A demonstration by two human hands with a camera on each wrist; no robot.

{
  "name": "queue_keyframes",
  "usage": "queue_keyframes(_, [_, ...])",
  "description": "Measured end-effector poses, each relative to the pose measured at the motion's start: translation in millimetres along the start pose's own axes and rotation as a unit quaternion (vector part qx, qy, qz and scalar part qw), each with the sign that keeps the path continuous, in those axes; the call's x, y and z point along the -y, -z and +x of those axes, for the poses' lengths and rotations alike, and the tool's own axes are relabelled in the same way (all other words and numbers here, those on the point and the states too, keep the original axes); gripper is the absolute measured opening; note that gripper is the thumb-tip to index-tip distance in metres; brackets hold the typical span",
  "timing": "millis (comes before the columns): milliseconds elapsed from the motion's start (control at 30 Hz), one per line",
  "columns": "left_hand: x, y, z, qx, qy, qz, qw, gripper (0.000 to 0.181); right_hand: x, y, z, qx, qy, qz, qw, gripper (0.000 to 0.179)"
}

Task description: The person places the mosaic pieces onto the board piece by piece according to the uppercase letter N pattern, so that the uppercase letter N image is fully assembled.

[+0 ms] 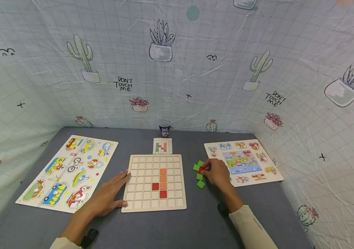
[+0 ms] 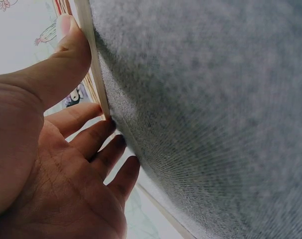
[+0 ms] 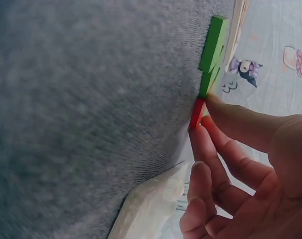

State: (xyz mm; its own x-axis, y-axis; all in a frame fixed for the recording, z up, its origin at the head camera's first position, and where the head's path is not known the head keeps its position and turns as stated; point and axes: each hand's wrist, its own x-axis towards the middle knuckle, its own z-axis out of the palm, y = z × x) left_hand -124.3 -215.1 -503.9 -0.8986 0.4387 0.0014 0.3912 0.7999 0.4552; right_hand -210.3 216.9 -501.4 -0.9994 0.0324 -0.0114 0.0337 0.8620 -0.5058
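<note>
A wooden grid board (image 1: 139, 204) lies mid-table, with three orange tiles and two red tiles in its cells. My left hand (image 1: 106, 195) rests along its left side, thumb near the lower corner and fingertips at the edge further up. To the right of the board, my right hand (image 1: 219, 173) pinches a red square tile (image 3: 197, 113) between thumb and fingers. Several green tiles (image 1: 199, 176) lie on the table around that red one. Beyond the board is a small pattern card (image 1: 162, 146) printed with a grid of coloured squares.
On the left lies a vehicle puzzle board (image 1: 94, 176), its near corner beside my left forearm. Another picture puzzle board (image 1: 273, 176) lies behind and right of my right hand. A small dark figurine (image 1: 164, 131) stands by the back edge, before a printed cloth (image 1: 177, 79).
</note>
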Motion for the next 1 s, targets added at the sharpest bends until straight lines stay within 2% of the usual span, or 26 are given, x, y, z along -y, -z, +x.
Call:
queue_keyframes(267, [1.2,-0.4,-0.2,-0.007,-0.011,0.001,0.9999,0.097,1,3,-0.4,0.017,-0.007,-0.002,0.9998,0.016])
queue_keyframes(567, [1.6,-0.6,0.0,-0.004,-0.010,-0.002,0.9999,0.098,5,5,-6.2,-0.004,-0.004,0.023,0.9997,0.017])
queue_keyframes(767, [1.3,-0.3,-0.9,-0.005,-0.006,-0.003,1.0000,0.098,23,2,-12.6,-0.019,0.035,0.066,0.9970,0.015])
queue_keyframes(1000, [1.4,-0.6,-0.7,-0.010,-0.007,-0.004,0.9999,0.099,47,-15,-20.6,-0.015,0.092,0.108,0.9897,0.016])
